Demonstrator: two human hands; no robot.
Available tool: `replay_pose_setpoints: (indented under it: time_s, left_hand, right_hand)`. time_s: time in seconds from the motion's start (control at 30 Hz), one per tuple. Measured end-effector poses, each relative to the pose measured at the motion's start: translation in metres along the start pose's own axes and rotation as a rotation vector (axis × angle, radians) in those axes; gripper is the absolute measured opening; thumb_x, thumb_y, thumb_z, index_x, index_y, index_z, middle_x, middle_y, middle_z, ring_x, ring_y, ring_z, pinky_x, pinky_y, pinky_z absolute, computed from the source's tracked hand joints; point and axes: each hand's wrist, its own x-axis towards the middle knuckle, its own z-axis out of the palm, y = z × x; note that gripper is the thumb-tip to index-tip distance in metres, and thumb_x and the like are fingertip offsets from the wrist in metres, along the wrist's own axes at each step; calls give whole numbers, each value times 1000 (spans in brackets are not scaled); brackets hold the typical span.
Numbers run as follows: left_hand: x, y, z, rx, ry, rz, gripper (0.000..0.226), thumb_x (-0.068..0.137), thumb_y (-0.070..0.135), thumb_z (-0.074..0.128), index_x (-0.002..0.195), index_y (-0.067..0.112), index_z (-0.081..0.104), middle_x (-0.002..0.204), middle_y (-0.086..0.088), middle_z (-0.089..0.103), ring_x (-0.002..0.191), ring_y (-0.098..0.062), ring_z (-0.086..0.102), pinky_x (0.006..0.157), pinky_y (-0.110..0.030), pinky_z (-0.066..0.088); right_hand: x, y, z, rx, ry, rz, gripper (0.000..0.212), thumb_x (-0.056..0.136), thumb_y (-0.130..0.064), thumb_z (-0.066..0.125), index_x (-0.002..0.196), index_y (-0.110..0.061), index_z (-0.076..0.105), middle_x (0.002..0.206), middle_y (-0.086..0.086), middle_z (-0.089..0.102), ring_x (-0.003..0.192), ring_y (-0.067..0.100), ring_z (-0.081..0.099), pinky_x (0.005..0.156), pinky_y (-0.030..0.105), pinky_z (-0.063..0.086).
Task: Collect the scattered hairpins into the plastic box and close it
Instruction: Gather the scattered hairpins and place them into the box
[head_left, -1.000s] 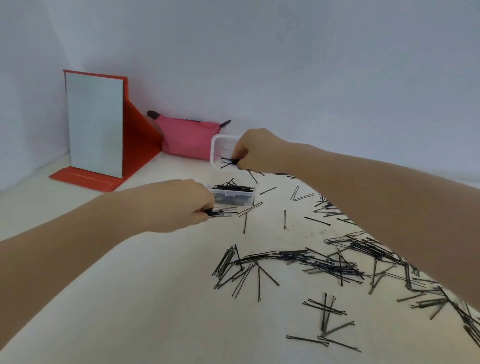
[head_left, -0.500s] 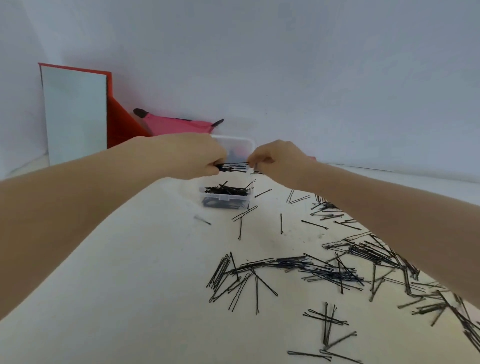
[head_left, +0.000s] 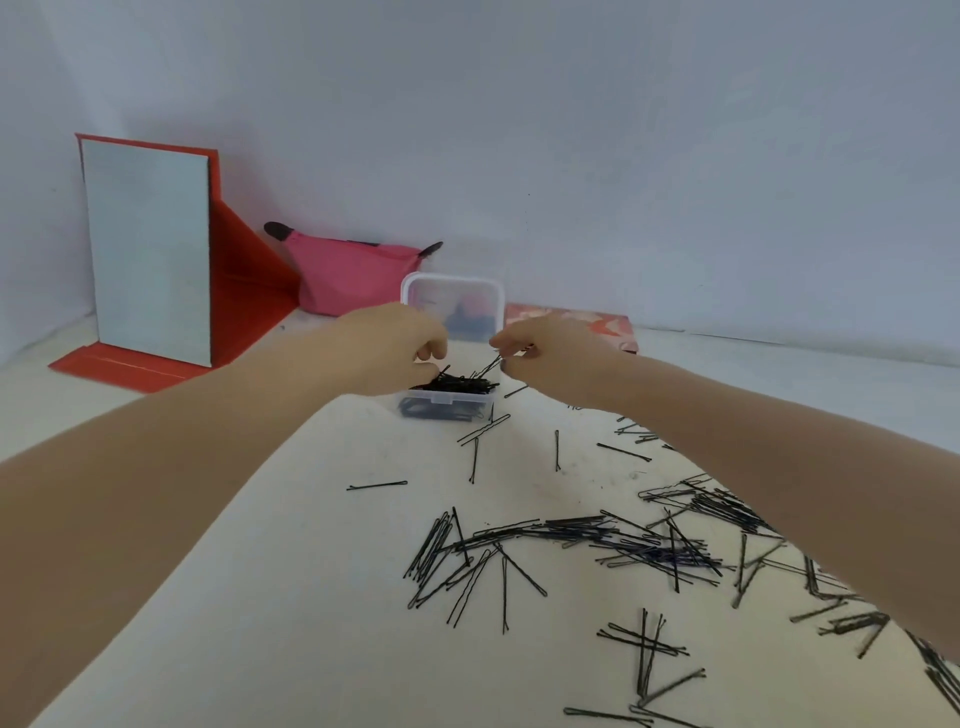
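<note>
- Both bare arms reach out over the pale table (head_left: 218, 613), and the two hands meet just above the small clear plastic box (head_left: 448, 406) at the far side
- The left hand (head_left: 400, 345) sits at the box's left edge with its fingers curled inward and down; the tips seem to touch the dark heap inside, though I cannot tell whether they are gripping any pins
- The right hand (head_left: 550, 349) hovers at the box's right edge, thumb and forefinger pressed together on one thin hairpin (head_left: 488, 365) that slants down toward the heap, the other fingers tucked in behind
- The box is already heaped with black pins that stand above its rim, and its lid (head_left: 453, 306) stands open and upright behind it, hinged at the back
- Plenty of scattered hairpins (head_left: 597, 535) lie loose on the table nearer to me: a long thick drift across the middle, a looser fan at its left end, and more trailing off under the right forearm toward the near right corner
- A few singles lie apart, one alone to the left (head_left: 376, 486) and two or three just in front of the box
- Against the wall at the left stands a red folding mirror (head_left: 148, 260), with a pink pouch (head_left: 348, 275) beside it and a flat pinkish patterned box (head_left: 587, 325) behind the right hand
</note>
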Motion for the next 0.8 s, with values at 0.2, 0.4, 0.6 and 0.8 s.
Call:
replay_pose_setpoints:
  time_s: [0.2,0.4,0.6,0.8]
  left_hand:
    - [-20,-12,29,-358,248,-203,23,87,35,64,108,29,61,106,3,51,99,-15,53,84,-31,42]
    - [-22,6,52,-669,264,-447,29,83,41,68,105,23,59,113,-1,55,98,-15,52,74,-27,37]
    - [-7,12,42,-783,248,-633,27,77,28,74,97,14,60,96,2,56,91,-17,54,69,-30,44]
    - [-4,16,43,-709,233,-617,13,82,21,67,93,14,62,85,7,54,71,-7,52,56,-26,41]
  right_hand:
    - [13,-11,10,-7,-16,4,27,91,-21,59,115,-18,70,106,-6,67,88,12,62,60,11,38]
    - [19,-21,13,-72,-92,-5,20,85,-13,60,94,-21,76,87,-13,68,79,9,60,58,16,44]
    - [27,-26,19,38,-74,42,21,80,-3,62,89,-16,76,84,-4,70,73,14,63,52,18,44]
    - [27,-23,21,117,-86,91,20,78,-5,67,94,-14,75,92,2,72,71,15,61,51,17,43]
